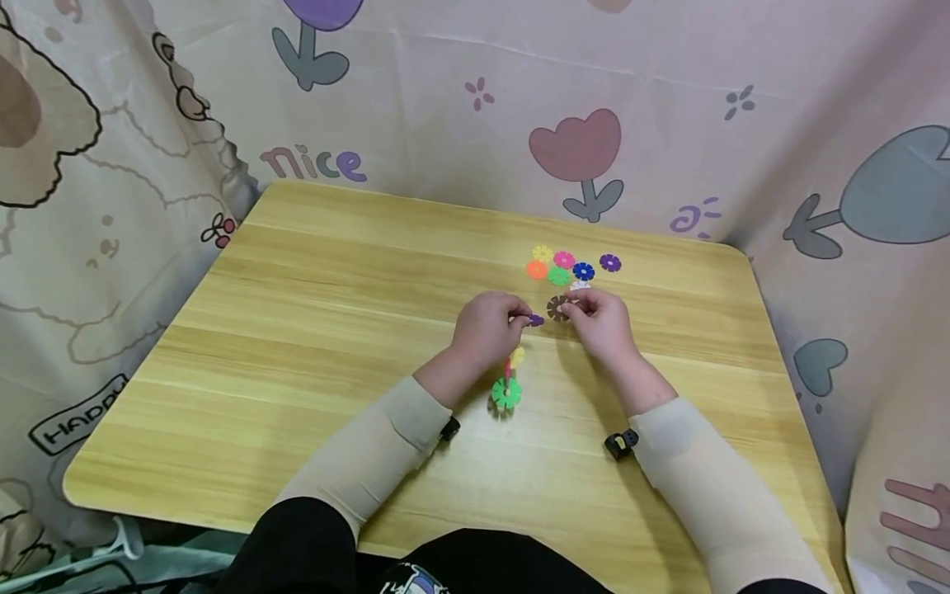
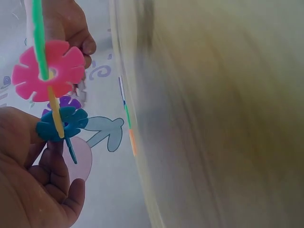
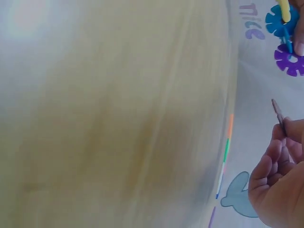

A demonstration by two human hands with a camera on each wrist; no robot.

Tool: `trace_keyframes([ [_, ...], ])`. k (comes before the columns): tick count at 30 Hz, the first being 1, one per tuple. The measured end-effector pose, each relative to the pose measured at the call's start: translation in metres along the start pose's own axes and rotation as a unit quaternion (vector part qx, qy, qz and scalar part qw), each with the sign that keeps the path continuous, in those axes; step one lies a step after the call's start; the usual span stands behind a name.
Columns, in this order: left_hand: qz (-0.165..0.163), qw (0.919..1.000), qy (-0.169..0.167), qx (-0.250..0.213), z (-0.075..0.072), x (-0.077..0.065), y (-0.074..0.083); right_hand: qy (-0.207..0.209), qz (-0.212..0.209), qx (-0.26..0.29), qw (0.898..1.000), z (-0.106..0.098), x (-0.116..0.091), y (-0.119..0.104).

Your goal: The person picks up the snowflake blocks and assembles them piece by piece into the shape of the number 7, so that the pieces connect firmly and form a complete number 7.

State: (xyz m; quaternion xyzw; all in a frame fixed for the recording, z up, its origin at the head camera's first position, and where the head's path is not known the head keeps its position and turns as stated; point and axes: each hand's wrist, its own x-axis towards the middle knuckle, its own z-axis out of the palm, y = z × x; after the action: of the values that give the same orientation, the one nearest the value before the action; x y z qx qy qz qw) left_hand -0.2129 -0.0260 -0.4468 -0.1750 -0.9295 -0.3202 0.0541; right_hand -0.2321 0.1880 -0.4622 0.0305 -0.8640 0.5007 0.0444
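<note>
- While the left hand (image 1: 486,332) pinches the chain (image 2: 55,111) of slotted discs near its purple disc (image 3: 286,65), the right hand (image 1: 604,328) pinches a brown disc (image 1: 552,311) by its edge; purple and brown are near but apart, above the table (image 1: 334,289).
- Should those slots meet out of line, I'd expect the discs to slip or bend rather than catch.
- Pushing too hard could pop another joint, since shallow slots seem all that hold them.
- On the chain I make out six: green disc (image 1: 499,394), pink disc (image 2: 35,76), yellow disc (image 1: 517,356), blue disc (image 2: 76,118), a bluish edge-on disc (image 2: 71,151), purple.
- Beyond the hands lie seven loose pieces, one each: yellow piece (image 1: 543,253), orange piece (image 1: 537,270), pink piece (image 1: 564,260), green piece (image 1: 559,276), dark-blue piece (image 1: 583,271), violet piece (image 1: 610,262), white piece (image 1: 579,286).
- Knuckles could scatter the white one, just beside the right fingers.
</note>
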Motion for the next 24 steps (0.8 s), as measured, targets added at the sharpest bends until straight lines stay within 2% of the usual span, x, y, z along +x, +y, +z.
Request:
trace_keyframes([
  [4, -0.003, 1.0, 0.0, 0.003, 0.0, 0.001, 0.0, 0.009, 0.001, 0.033, 0.999, -0.002, -0.006, -0.002],
  [16, -0.005, 1.0, -0.001, 0.005, -0.001, 0.0, 0.0, 0.021, 0.019, 0.036, 0.999, -0.006, -0.018, -0.004],
  [24, -0.008, 0.9999, 0.007, 0.005, 0.0, 0.001, -0.001, 0.024, 0.016, 0.062, 0.998, -0.005, -0.022, -0.004],
])
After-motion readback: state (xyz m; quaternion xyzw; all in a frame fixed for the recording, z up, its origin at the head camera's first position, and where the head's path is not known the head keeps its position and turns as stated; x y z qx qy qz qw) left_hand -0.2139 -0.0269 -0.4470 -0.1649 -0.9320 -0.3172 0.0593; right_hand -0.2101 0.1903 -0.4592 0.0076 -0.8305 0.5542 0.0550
